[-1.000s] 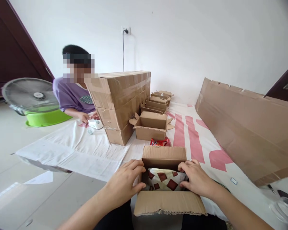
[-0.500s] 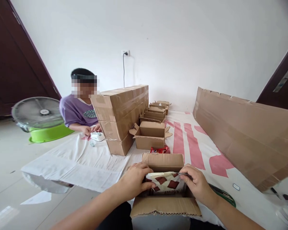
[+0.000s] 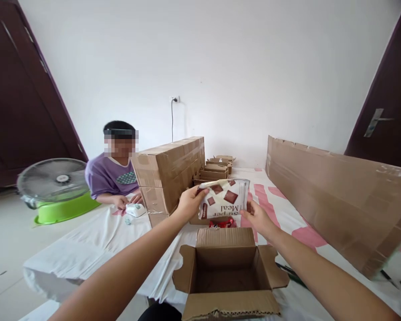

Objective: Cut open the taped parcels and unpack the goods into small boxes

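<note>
Between my two hands a white food packet (image 3: 224,200) with brown squares hangs in the air, its printed "Super Meal" upside down. My left hand (image 3: 190,205) pinches its left edge and my right hand (image 3: 258,218) grips its right edge. Below and nearer to me stands an open cardboard box (image 3: 230,302) with its flaps spread; nothing shows inside it. Just beyond the box lies a small red packet (image 3: 223,223). Behind the held packet another open carton is mostly hidden.
Stacked taped cartons (image 3: 169,171) form a wall on the left, with several open boxes (image 3: 217,169) behind. A tall cardboard panel (image 3: 334,196) stands on the right. Past the stack, a person (image 3: 112,171) handles a white object (image 3: 135,209). A fan (image 3: 62,179) sits on the floor.
Both hands have lifted the food packet out of the near box and moved it forward and up, over the red packet. The view has tilted upward slightly.
</note>
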Available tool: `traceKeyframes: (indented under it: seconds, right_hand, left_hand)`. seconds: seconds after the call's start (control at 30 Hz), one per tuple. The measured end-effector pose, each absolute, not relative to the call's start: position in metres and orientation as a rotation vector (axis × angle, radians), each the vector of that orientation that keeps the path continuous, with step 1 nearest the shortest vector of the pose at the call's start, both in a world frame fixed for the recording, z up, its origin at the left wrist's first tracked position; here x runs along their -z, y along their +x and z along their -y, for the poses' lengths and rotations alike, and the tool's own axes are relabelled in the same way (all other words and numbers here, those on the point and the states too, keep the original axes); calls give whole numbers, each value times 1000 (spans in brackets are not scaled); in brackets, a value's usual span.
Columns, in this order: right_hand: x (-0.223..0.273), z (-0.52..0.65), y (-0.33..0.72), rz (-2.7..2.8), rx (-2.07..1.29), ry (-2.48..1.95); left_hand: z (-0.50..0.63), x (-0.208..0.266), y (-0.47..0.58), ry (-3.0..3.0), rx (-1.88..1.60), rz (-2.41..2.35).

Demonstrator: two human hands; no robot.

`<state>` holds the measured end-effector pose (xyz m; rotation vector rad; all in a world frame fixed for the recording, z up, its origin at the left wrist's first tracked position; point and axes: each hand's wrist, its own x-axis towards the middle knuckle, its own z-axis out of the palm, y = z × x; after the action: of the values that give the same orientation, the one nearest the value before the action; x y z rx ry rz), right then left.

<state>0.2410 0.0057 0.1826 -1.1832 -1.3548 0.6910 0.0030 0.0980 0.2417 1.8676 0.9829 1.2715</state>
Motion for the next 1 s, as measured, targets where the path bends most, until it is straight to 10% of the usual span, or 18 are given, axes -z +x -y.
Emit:
traceKeyframes:
  seconds: [0.63, 1.0]
  right_hand:
    - [-186, 33, 260, 1135, -852, -934]
    - [-56, 152, 349, 289, -718, -1082]
  left_hand:
    - [-77, -249, 5, 1889, -1129, -558]
    - [-120, -86, -105, 1984, -1021, -1216]
